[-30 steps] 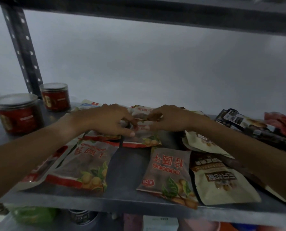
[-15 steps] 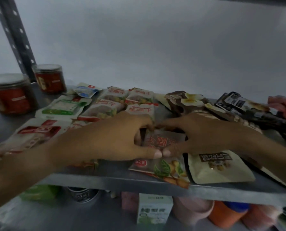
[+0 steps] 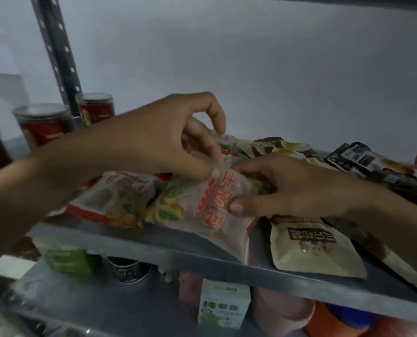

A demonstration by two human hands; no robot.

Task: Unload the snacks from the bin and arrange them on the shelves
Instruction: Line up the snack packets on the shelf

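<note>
A pale snack pouch with red characters (image 3: 217, 215) is lifted and tilted above the front of the grey metal shelf (image 3: 202, 259). My right hand (image 3: 287, 188) grips its right side, thumb on the front. My left hand (image 3: 154, 142) pinches its upper edge between thumb and fingers. A second pouch of the same kind (image 3: 115, 198) lies just to the left. A beige pouch with brown print (image 3: 314, 246) lies flat to the right, at the shelf's front edge. The bin is out of view.
Red jars with metal lids (image 3: 42, 122) stand at the shelf's back left beside a perforated upright (image 3: 56, 52). Dark packets (image 3: 367, 161) lie at the back right. The lower shelf holds a green-and-white box (image 3: 223, 305), a can (image 3: 127, 271) and green packaging (image 3: 69, 261).
Both hands have taken hold of the front pouch and lifted it off the shelf, turning it sideways. The camera has moved closer and lower.
</note>
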